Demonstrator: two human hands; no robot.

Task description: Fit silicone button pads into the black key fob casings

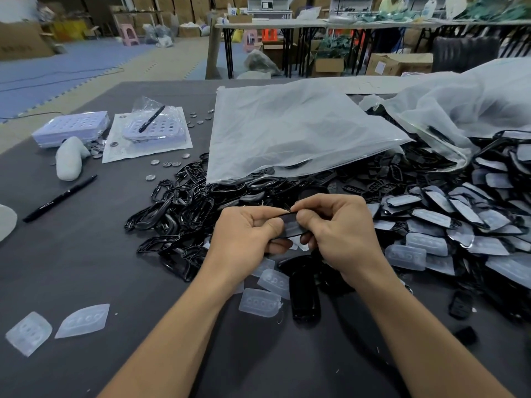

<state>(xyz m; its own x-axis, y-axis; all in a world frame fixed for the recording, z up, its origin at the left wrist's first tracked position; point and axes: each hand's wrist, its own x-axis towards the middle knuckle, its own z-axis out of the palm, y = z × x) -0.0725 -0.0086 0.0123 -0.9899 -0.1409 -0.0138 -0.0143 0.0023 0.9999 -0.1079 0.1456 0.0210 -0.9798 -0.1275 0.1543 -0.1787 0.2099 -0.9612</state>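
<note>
casing (288,215): black, held clear of the table (100,254) between both hands, centre of view.
pad (291,227): pale clear sheet shows inside the casing frame. Whether it is fully seated I cannot tell, since the thumbs cover the ends.
left hand (247,229): fingers curled, thumb and forefinger pinch the casing's left end.
right hand (340,225): fingers curled, thumb and forefinger pinch the right end, thumb tip on the face.
axis: long axis looks to run left-right, hand to hand, with the face tilted up toward the camera. Neither hand is nearer; the casing sits midway.
step: my read is that the pad is being pressed home in the frame.
next: thumbs likely need to work inward along that axis from each end.
drop-off: finished pile (459,222) lies to the right, so the right hand is nearer.
resupply: loose pads (260,303) lie just below the hands, toward the body. empty frames (178,205) lie to the left, nearer the left hand.
</note>
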